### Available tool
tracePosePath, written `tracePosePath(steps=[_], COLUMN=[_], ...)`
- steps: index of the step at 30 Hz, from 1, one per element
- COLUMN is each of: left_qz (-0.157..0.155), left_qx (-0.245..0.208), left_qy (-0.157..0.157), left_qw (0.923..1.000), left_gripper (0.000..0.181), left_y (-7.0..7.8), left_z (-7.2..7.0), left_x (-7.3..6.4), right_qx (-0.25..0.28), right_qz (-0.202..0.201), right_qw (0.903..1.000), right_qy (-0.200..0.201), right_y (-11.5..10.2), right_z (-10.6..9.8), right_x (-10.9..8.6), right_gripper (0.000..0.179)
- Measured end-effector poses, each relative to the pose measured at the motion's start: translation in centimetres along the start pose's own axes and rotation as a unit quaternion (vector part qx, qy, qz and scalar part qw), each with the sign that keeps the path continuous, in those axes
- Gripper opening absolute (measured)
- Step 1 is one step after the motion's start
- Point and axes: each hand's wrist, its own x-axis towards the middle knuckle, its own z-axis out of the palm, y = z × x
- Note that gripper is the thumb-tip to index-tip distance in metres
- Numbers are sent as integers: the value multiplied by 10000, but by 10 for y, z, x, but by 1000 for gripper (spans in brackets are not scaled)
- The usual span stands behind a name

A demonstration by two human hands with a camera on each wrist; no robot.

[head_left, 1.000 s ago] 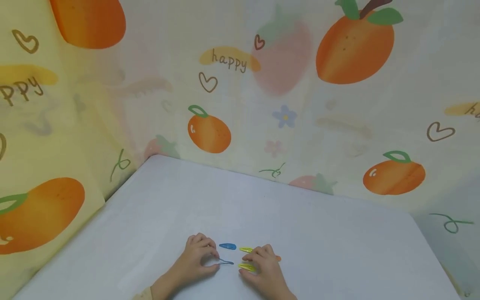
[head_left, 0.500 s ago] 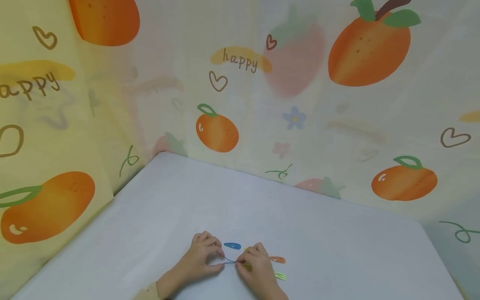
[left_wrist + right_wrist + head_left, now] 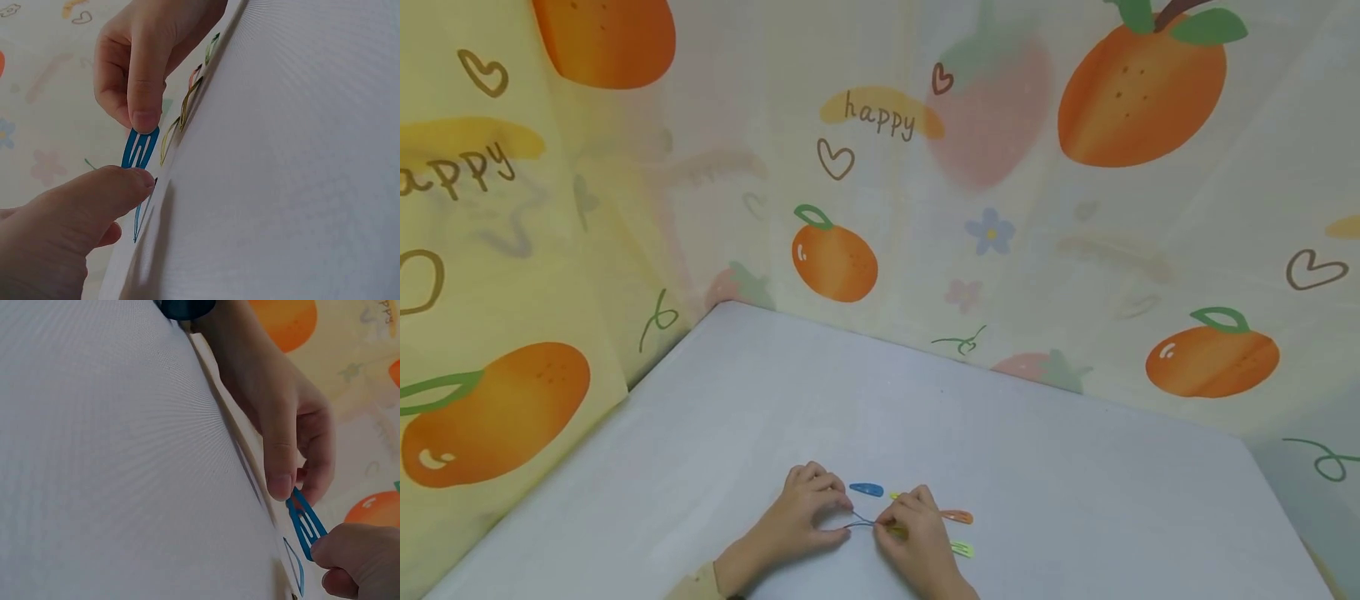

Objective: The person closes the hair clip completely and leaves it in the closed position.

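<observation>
A blue snap hair clip (image 3: 863, 522) is held between my two hands just above the white table. My left hand (image 3: 801, 517) pinches one end of it and my right hand (image 3: 917, 537) the other. Both wrist views show the slotted blue clip (image 3: 140, 149) with a thumb on each end. In the head view its two parts spread apart towards the left hand. Another blue hair clip (image 3: 867, 489) lies on the table behind the held one. Beneath and beside the right hand lie a partly hidden yellow clip (image 3: 898, 530), an orange clip (image 3: 957, 517) and a yellow-green clip (image 3: 962, 549).
A second yellow clip (image 3: 894, 496) shows only its tip behind the right hand. The white tabletop (image 3: 850, 392) meets a fruit-printed curtain (image 3: 910, 275) at the back and left.
My right hand has come left over the yellow clip and taken hold of the blue clip's free end. Over the last half second both hands have barely moved.
</observation>
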Motion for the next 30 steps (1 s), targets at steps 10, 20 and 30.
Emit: tracePosePath(steps=[10,20,30], left_qz=[34,100,271], left_qx=[-186,-435,-517], left_qy=[159,419,500], left_qw=[9997,9981,9970], left_gripper=[13,7,7], left_y=[0,2,3], left_z=[2,1,3], left_x=[1,0,0], right_qx=[136,186,266], right_qz=[-23,-92,-143], right_qw=[9999,9997,9994], right_qy=[64,143,171], right_y=[2,2,2], right_z=[0,1,1], right_x=[-3,-2,-2], right_gripper=[6,4,8])
